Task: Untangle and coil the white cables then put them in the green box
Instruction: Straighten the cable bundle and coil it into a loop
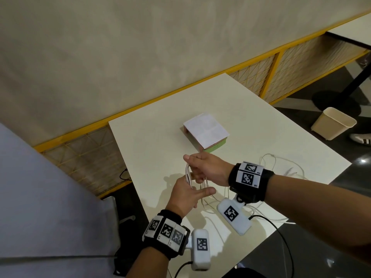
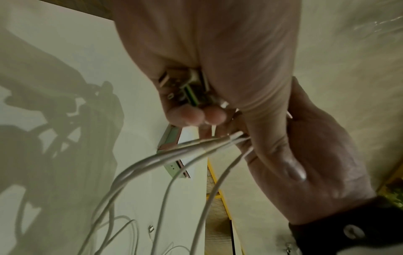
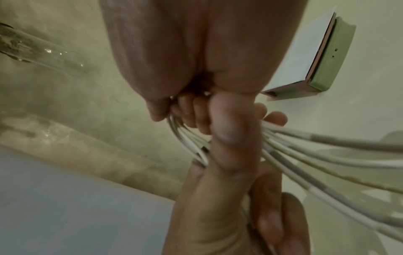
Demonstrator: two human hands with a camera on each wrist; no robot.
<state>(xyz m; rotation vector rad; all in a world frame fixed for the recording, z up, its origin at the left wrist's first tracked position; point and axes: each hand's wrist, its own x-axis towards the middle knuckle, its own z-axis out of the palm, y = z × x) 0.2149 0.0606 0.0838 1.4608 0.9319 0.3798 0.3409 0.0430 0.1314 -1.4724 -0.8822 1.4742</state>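
Several strands of the white cables [image 1: 188, 175] run as a bundle between my two hands above the white table [image 1: 152, 137]. My right hand [image 1: 193, 167] grips the bundle from above, fingers curled round the strands [image 3: 327, 151]. Just below it my left hand [image 1: 190, 187] holds the same bundle, thumb stretched out to the right. In the left wrist view the strands [image 2: 152, 158] fan down from the pinch to the table. Just beyond the hands lies the green box [image 1: 217, 146] with a white sheet over its top; its green side [image 3: 331, 57] shows in the right wrist view.
More loose white cable [image 1: 281, 163] trails over the table behind my right wrist, near the right edge. A beige waste bin [image 1: 333, 123] and a shoe [image 1: 361, 138] are on the dark floor at right. A yellow-framed mesh rail [image 1: 200, 83] lines the table's far side.
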